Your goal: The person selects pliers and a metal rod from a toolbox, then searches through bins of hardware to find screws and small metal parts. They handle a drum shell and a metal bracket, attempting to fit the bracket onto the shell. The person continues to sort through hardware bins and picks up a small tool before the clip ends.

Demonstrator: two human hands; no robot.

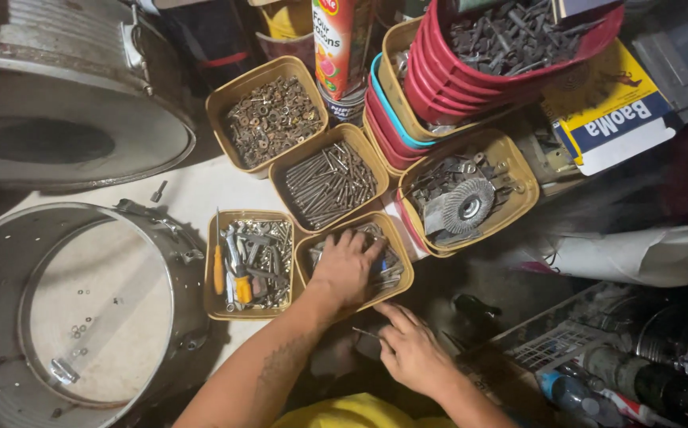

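thin screw [365, 333], long axis roughly level

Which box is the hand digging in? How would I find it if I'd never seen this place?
Start at the big metal drum lying open at the lower left. Beside it sit yellow tubs; the left hand is in the tub nearest the person. Unlike the tub of tools with the orange-handled screwdriver next to it, this one holds small metal bits.

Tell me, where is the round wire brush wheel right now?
The wire brush wheel lies in the yellow tub right of centre, below the stacked red tubs.
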